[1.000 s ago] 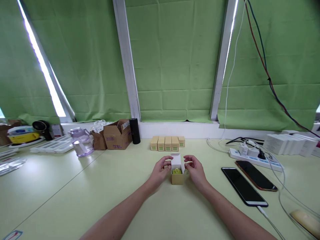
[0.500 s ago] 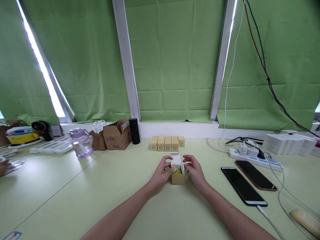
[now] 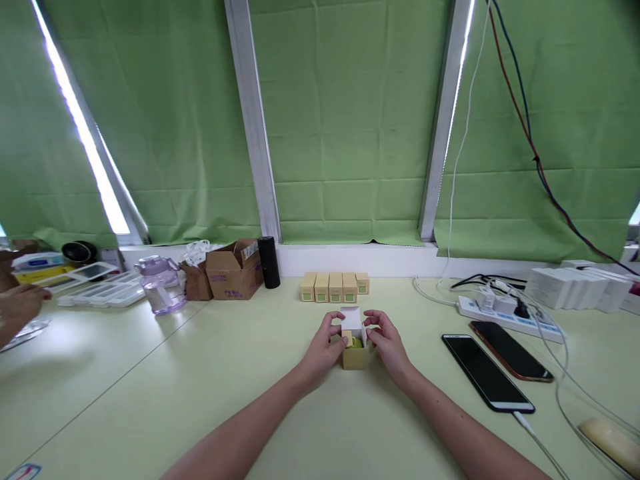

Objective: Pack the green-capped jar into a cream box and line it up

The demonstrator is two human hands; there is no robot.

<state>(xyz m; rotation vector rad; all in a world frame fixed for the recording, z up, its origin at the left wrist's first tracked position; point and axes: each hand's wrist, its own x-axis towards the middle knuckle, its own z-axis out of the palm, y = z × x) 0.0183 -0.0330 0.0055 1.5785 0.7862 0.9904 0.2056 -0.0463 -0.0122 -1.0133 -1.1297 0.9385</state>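
A small brown cardboard box stands on the table in front of me with its lid raised, white on the inside. Something yellow-green with a pale loop lies within it. My left hand pinches the box's left side flap between thumb and fingers. On the other side, my right hand has its thumb and fingertips curled against the right flap and the edge of the lid. The fingers partly cover both flaps.
Several small closed boxes stand in a row behind. To the right lie two phones and a power strip with cables. At left are a purple jug, a carton, white trays and another person's hand.
My hands have barely moved; the right one sits slightly closer to the lid. At far left, the other person's hand has come further into view and a white tray has appeared beside it.
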